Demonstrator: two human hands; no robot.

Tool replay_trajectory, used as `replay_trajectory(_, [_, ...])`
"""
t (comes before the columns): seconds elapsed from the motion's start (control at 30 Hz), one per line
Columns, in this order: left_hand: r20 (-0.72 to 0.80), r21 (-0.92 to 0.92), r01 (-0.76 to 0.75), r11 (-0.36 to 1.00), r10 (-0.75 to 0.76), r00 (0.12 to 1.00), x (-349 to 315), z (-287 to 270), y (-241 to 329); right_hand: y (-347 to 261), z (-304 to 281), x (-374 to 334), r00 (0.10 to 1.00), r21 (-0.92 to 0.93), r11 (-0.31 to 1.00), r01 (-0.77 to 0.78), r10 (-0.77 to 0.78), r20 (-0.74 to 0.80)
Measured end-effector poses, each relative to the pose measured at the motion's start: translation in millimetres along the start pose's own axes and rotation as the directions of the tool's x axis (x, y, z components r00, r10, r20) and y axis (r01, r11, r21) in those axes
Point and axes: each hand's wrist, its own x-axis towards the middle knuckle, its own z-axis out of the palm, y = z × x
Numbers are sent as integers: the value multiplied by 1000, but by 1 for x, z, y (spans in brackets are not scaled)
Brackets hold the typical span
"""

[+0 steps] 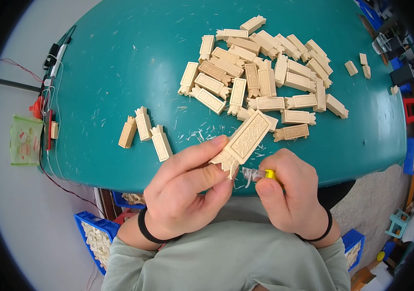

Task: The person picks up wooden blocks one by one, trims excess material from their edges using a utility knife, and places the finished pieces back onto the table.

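Note:
Between the fingers and thumb of my left hand [187,186] is a carved wooden block [248,138], tilted, its patterned face up and its jagged carved end towards me. My right hand [287,191] is closed around a yellow-handled utility knife [269,174]. The knife's blade points left, close beside the carved end; whether it touches the wood I cannot tell. Pale shavings cling about the blade. Three similar blocks [144,123] lie on the left of the green table [105,63], and a large pile of carved blocks [226,63] lies beyond my hands.
Wood shavings [199,136] are scattered over the table. Small wooden pieces [351,68] lie at the far right. A power strip [59,58] with cables runs along the left edge. Blue crates [105,225] of pale pieces stand below, on both sides of me.

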Motion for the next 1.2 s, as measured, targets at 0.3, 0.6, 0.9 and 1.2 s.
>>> replay_trajectory(0.3, [206,-690,470,550,-473,857,-9,-17,-12,3,1,-3,980,183,963,-198,191,58])
replay_trajectory(0.6, [20,540,493,682,-596,802,-1,-89,-59,7,-3,-6,955,189,939,-288,266,133])
replay_trajectory(0.9, [204,664,294,688,-545,813,-20,-89,-68,1,-1,-8,917,208,898,-387,351,190])
replay_trajectory(1.2, [-291,643,647,410,-651,701,-127,-205,-62,-5,19,-6,937,127,942,-312,282,206])
